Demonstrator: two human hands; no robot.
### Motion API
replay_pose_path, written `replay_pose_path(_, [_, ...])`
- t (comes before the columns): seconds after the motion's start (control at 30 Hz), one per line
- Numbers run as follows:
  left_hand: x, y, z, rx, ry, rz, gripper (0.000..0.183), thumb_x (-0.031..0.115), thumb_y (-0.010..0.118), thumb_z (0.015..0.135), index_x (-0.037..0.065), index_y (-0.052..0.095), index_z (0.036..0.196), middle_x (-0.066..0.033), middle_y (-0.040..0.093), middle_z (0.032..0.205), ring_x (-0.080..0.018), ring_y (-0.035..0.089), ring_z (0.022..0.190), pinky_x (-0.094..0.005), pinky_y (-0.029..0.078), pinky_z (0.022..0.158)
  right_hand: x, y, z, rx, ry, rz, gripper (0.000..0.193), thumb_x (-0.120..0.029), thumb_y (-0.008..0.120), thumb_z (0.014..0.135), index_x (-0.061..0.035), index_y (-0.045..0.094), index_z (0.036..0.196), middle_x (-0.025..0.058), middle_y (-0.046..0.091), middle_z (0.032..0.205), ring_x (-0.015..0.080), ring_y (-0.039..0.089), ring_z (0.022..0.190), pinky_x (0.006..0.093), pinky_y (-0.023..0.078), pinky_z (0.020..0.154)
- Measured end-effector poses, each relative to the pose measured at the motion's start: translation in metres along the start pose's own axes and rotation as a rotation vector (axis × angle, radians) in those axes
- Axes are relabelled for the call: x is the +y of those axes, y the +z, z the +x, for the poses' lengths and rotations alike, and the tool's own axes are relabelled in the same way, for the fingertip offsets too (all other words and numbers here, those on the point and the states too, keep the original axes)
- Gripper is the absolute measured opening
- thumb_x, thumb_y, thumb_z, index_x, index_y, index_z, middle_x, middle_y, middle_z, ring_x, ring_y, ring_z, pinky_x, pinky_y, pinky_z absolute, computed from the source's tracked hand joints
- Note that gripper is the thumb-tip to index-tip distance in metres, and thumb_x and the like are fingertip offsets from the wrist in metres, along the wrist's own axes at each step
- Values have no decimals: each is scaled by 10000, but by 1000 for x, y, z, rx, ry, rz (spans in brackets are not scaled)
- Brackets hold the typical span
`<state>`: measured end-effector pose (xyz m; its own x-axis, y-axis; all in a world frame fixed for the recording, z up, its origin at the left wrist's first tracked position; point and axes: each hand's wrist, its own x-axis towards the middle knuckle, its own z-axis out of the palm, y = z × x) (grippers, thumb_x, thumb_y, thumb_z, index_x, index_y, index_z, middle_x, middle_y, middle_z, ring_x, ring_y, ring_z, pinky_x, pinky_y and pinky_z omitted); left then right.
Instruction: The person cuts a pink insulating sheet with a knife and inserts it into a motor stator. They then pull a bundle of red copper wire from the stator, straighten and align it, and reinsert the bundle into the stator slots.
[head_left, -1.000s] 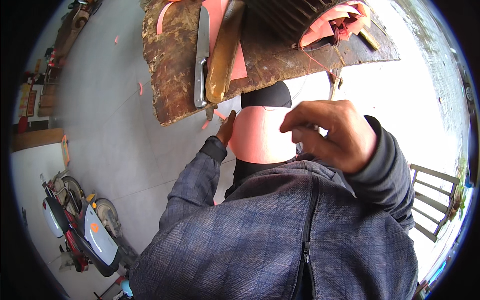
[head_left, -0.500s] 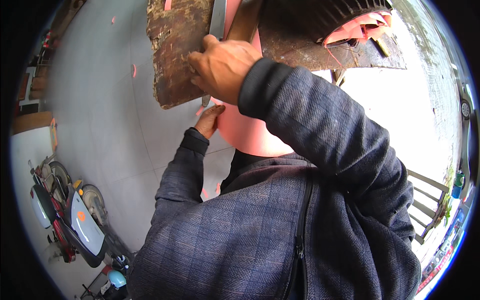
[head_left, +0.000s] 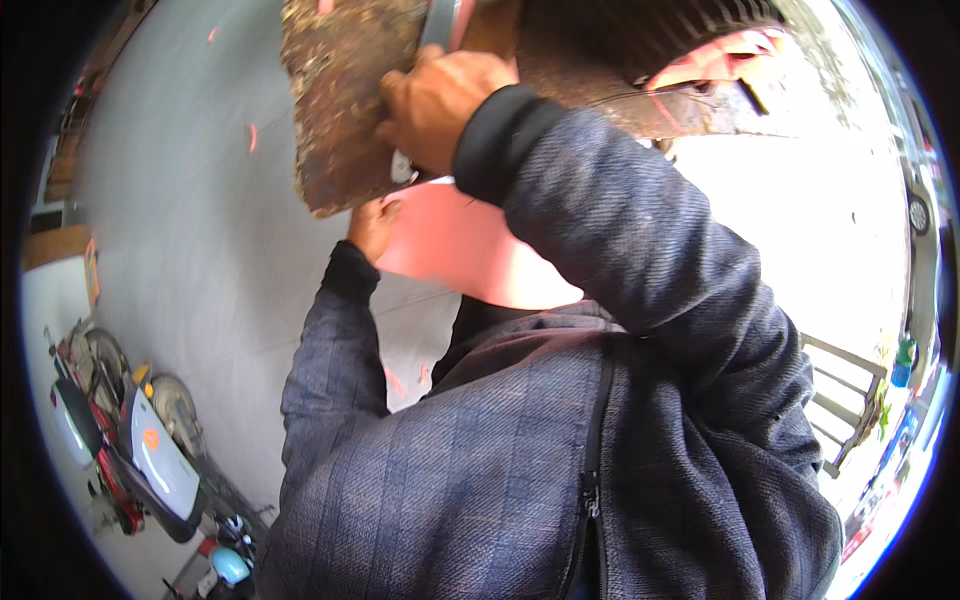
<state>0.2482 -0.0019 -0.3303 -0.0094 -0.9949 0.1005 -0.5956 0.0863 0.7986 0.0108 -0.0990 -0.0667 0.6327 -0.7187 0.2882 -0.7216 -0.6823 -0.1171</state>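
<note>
A worn brown wooden board (head_left: 340, 110) fills the top of the view. On it lies a flat metal blade (head_left: 438, 22) beside a wooden handle. My right hand (head_left: 435, 100) reaches across my body and is closed over the blade at the board's near edge, and a bit of metal shows below my fingers. Just under that edge, my left hand (head_left: 372, 225) holds the rim of a smooth pink sheet (head_left: 470, 250), which lies in front of my chest. My dark checked jacket sleeves hide most of the sheet and the board's near side.
A dark ribbed basket (head_left: 640, 35) with pink pieces beside it sits on the board at the top right. Grey concrete floor (head_left: 190, 260) with small pink scraps lies to the left. Parked scooters (head_left: 130, 450) stand at the lower left, and a slatted wooden frame (head_left: 845, 400) at the right.
My right hand has swung from in front of my chest up and left onto the board and closed over the blade. The left hand stays at the pink sheet.
</note>
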Motion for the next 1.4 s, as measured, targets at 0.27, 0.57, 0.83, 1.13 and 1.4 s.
replay_pose_path(0.27, [16, -23, -10, -105, -66, 194, 302, 103, 646, 981, -31, 637, 1251, -310, 691, 1132, -497, 661, 1064, -515, 532, 888, -3, 3, 11, -187, 66, 256, 268, -310, 606, 934, -90, 739, 1014, 155, 758, 803, 341, 767, 778, 440, 610, 720])
replay_pose_path(0.57, [69, -26, -14, -156, 68, 297, 547, -2, 530, 952, 2, 475, 1496, -308, 630, 1353, -488, 638, 1170, -531, 532, 936, 15, -26, -10, 150, 243, 882, 298, -234, 724, 875, -20, 687, 1079, 198, 727, 801, 397, 742, 814, 465, 589, 785])
replay_pose_path(0.83, [64, -35, -7, -145, 28, 325, 434, 26, 558, 958, 32, 571, 1391, -302, 680, 1223, -486, 672, 1073, -520, 560, 864, 25, -74, -118, 305, 91, 1160, 495, -45, 588, 881, 12, 500, 1365, 204, 702, 894, 352, 719, 763, 443, 568, 722])
replay_pose_path(1.13, [28, -54, 12, -26, 98, 840, 396, 134, 631, 948, 9, 652, 1323, -277, 715, 1178, -473, 689, 1076, -512, 565, 924, 90, -102, -266, -145, 64, 823, 239, -194, 750, 893, -31, 670, 1049, 158, 746, 849, 360, 748, 773, 447, 608, 711])
replay_pose_path(1.4, [51, -50, 19, -22, 133, 1086, 403, 91, 635, 953, 37, 626, 1353, -248, 742, 1029, -439, 720, 925, -530, 569, 808, 130, -111, -321, -303, 245, 687, 294, -267, 780, 905, -23, 699, 1048, 181, 757, 915, 365, 755, 844, 413, 610, 773])
